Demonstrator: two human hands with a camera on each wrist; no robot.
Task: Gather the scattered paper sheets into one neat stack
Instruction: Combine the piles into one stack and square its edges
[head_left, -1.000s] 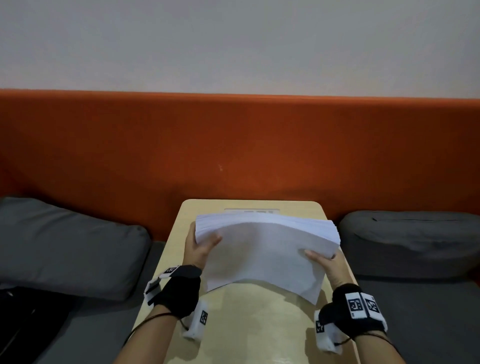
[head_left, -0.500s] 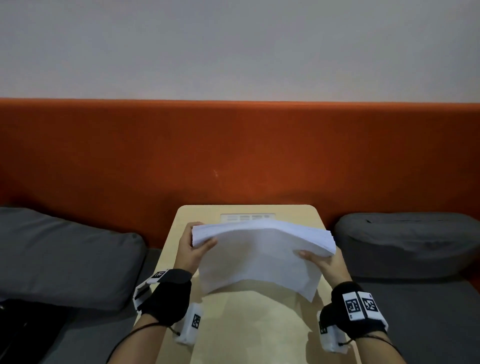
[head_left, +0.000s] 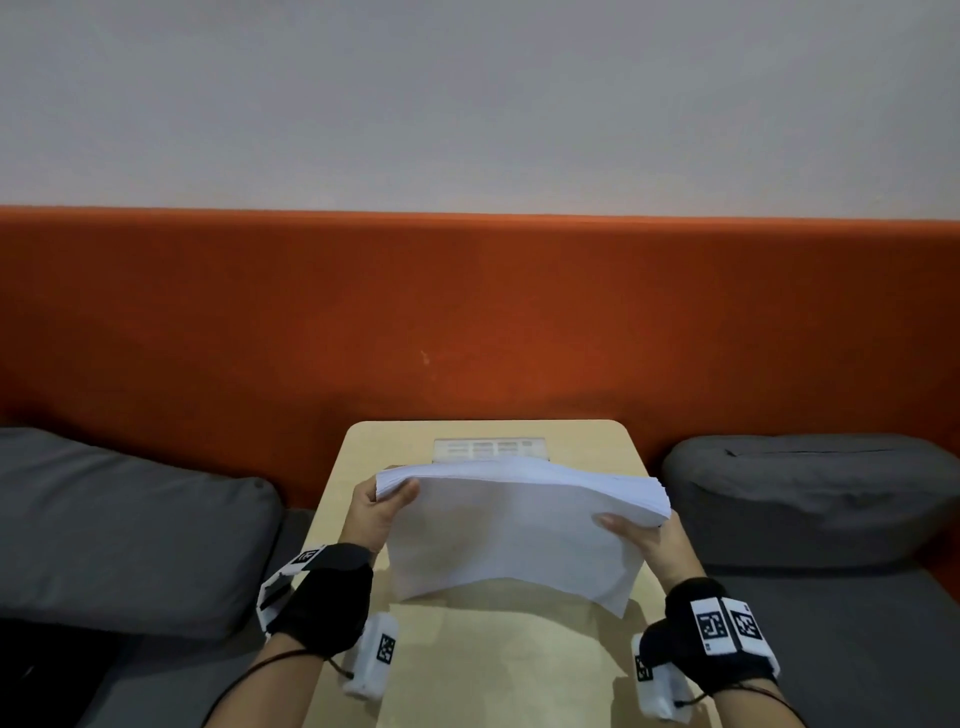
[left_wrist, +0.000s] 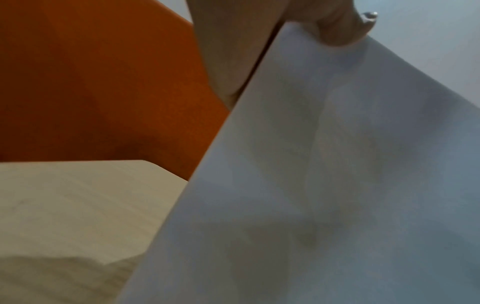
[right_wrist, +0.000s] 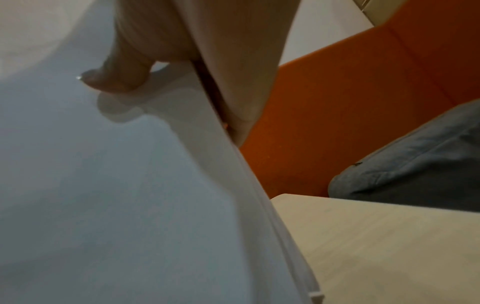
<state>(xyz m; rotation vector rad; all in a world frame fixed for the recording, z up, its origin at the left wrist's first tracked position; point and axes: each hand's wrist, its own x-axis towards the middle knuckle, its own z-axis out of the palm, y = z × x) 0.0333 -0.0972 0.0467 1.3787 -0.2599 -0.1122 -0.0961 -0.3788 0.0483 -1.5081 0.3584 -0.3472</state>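
A thick stack of white paper sheets (head_left: 511, 525) stands tilted on its lower edge above the light wooden table (head_left: 498, 670). My left hand (head_left: 382, 506) grips the stack's upper left corner, thumb on the near face. At the right edge, my right hand (head_left: 641, 535) holds the stack with the thumb pressed on the front sheet. The left wrist view shows the paper (left_wrist: 337, 174) and my thumb (left_wrist: 337, 26) on it. In the right wrist view the stack (right_wrist: 130, 195) fills the left side, its edges fanned slightly, my thumb (right_wrist: 116, 78) lying on it.
A small printed card (head_left: 491, 449) lies flat at the table's far end, behind the stack. Grey cushions (head_left: 119, 530) (head_left: 810, 493) flank the table on a grey seat, backed by an orange upholstered panel (head_left: 467, 312) and a pale wall.
The stack, still held by both hands, has sunk slightly and come nearer to me; its lower edge now sits close to the tabletop. Both grips are unchanged.
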